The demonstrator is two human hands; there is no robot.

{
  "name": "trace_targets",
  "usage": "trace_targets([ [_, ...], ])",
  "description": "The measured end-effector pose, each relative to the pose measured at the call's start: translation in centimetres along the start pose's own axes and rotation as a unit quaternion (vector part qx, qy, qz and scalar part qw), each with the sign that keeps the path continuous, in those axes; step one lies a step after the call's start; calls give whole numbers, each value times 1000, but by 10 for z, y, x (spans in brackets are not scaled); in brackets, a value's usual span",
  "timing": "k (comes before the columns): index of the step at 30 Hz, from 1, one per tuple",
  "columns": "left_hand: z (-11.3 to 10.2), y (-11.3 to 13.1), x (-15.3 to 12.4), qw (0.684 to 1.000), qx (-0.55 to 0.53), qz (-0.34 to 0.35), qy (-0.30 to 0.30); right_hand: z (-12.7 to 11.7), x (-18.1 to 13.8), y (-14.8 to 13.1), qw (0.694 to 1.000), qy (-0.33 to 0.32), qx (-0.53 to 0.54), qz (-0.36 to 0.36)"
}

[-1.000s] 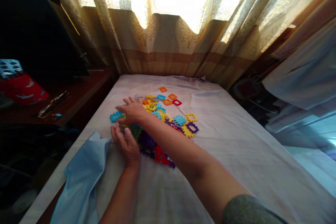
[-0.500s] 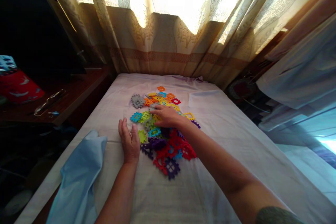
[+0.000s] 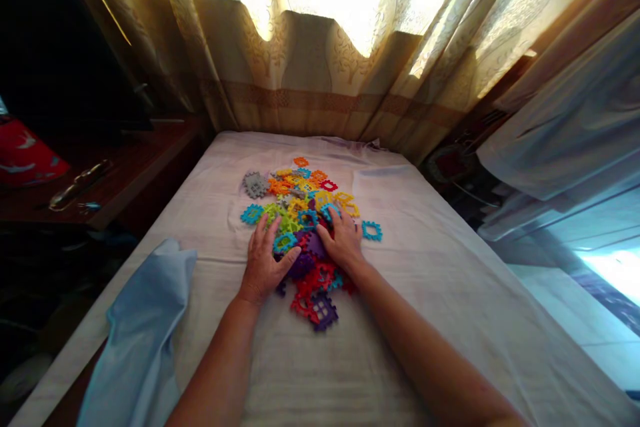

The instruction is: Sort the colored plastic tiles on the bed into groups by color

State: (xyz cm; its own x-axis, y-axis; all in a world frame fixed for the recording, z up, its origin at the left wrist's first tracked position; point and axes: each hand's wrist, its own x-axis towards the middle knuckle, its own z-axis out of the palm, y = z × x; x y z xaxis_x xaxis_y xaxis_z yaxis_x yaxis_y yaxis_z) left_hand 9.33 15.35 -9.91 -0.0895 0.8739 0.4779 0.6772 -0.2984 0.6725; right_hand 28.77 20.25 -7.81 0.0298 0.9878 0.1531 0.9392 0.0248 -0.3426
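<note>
A pile of colourful plastic interlocking tiles (image 3: 320,273) lies on the white-sheeted surface, in red, purple, blue, green, yellow and orange. My left hand (image 3: 263,260) rests at the pile's left edge, fingers spread, beside a blue frame tile (image 3: 285,243). On the other side my right hand (image 3: 345,237) lies over the pile with its fingers apart, touching a blue tile (image 3: 330,212) near the fingertips. A grey gear-edged tile (image 3: 256,184) sits at the far left of the pile. Another blue frame tile (image 3: 371,231) lies alone to the right.
Light blue cloth (image 3: 145,327) drapes over the left edge of the sheet (image 3: 450,320). Curtains (image 3: 310,73) hang behind. On the left, a dark wooden cabinet (image 3: 150,153) carries a red patterned container (image 3: 27,153). Hanging cloth (image 3: 565,127) is at the right.
My right hand has drawn back from the pile's far middle to its right side. My left hand has moved right, against the tiles. A blue frame tile now shows alone at the right.
</note>
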Motion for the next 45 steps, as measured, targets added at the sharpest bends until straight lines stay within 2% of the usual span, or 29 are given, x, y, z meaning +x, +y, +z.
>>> trace_targets([
  [3,-5,-2,3,999,-9,-23,39,2,19,-40,997,-27,52,-51],
  [5,-7,-4,4,998,-20,-35,49,-7,30,-48,990,-43,95,-96],
  [7,-8,-5,5,997,-28,-40,55,-23,27,-40,983,-29,117,-135],
  [9,-6,-4,5,998,-26,-35,55,-39,5,-20,977,-26,110,-181],
  [12,-2,-2,4,999,6,-24,32,-52,-49,12,955,-112,65,-267],
  [14,0,0,4,999,33,-15,6,-50,-77,25,946,-168,38,-275],
  [17,-2,3,3,998,58,-5,-33,-37,-80,25,958,-168,9,-232],
  [20,-8,5,-3,995,85,-15,-54,-25,-48,12,967,-145,10,-210],
  [24,-18,10,-21,987,131,1,-88,-17,-14,4,987,-66,72,-129],
  [28,-29,18,-41,984,157,46,-70,-24,-10,30,989,12,111,-92],
  [31,-31,26,-50,983,167,73,-31,-35,-16,61,997,50,56,23],
  [33,-28,31,-54,980,168,98,-36,-39,-21,71,994,42,10,104],
  [35,-22,36,-55,975,169,128,-73,-38,-26,68,992,12,-9,127],
  [37,-16,38,-54,971,179,130,-87,-31,-32,52,996,-20,0,83],
  [38,-14,38,-52,973,187,115,-71,-27,-35,42,998,-30,13,46],
  [42,-14,29,-45,979,195,43,50,-12,-36,14,988,-24,94,-118],
  [43,-16,26,-43,979,186,33,74,-11,-32,13,984,-12,107,-142],
  [45,-20,18,-40,979,164,16,117,-14,-16,20,984,21,108,-143],
])
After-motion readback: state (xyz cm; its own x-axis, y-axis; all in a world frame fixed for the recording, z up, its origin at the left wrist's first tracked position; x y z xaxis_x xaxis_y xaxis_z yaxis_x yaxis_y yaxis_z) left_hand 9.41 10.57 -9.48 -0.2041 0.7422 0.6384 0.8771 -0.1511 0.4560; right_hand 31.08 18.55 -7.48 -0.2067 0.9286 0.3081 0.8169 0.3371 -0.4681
